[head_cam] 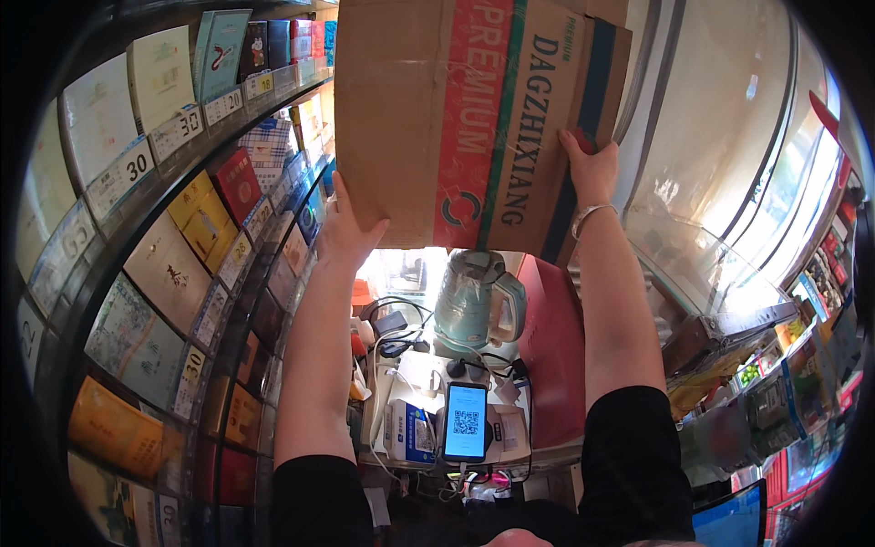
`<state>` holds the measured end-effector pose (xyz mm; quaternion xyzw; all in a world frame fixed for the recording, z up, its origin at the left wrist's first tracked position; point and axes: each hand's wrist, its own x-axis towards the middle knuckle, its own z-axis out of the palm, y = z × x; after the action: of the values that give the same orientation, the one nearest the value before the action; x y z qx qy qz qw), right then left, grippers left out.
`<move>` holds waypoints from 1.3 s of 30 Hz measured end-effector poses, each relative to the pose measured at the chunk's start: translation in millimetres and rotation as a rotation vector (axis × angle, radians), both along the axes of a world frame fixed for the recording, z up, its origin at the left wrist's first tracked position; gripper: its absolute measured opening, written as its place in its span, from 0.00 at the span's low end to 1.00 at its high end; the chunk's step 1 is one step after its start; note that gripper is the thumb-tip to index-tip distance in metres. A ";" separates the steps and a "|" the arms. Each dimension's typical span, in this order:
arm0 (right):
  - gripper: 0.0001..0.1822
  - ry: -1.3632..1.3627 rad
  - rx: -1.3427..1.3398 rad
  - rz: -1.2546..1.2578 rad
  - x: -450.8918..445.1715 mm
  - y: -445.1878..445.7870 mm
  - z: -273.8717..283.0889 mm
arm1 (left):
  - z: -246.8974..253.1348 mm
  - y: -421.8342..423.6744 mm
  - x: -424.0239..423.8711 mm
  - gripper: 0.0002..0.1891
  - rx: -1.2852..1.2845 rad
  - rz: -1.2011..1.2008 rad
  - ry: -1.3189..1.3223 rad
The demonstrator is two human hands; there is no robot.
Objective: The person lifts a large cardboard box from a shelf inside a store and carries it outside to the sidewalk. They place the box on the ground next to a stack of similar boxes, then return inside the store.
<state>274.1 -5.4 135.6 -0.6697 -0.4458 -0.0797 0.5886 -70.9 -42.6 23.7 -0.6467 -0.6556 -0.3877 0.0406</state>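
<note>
A large brown cardboard box [389,123] with red, green and dark blue printed bands and large lettering is held up in front of me. My left hand [346,222] presses on its lower left edge, thumb across the front face. At the lower right side, my right hand [592,164] grips the box with the thumb on the dark blue band; its other fingers are mostly hidden. A bracelet [592,217] circles the right wrist. Beneath the box stands a pale green electric kettle [472,301], its top close to the box's bottom edge in the picture.
Shelves of packets with price tags [179,131] line the left. Below the kettle are tangled cables [403,335], a smartphone [466,420] showing a code, and a blue-and-white code stand [418,434]. A red panel [554,355] rises beside them. Right lie a glass case [711,267] and a screen [733,516].
</note>
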 end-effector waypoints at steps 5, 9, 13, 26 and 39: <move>0.38 0.032 0.079 0.071 -6.7 2.9 1.8 | -9.3 9.0 -13.9 0.55 -0.010 -0.052 -0.002; 0.36 0.019 0.161 0.130 5.7 18.7 -5.7 | -3.8 8.4 -8.3 0.56 -0.074 -0.082 0.045; 0.36 0.058 0.072 0.166 2.9 22.3 -6.6 | -8.5 7.9 -6.7 0.57 -0.083 -0.058 0.089; 0.41 0.071 0.126 0.356 21.7 30.3 -15.4 | -1.0 6.8 -4.7 0.54 0.003 -0.064 -0.132; 0.53 0.162 0.209 0.311 10.6 11.7 -7.5 | 2.5 6.3 -7.0 0.50 0.112 -0.134 -0.185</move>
<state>284.7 6.3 128.2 -0.5323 -0.4844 0.0205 0.6939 -77.8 -36.3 26.2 -0.6474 -0.5890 -0.4836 -0.0100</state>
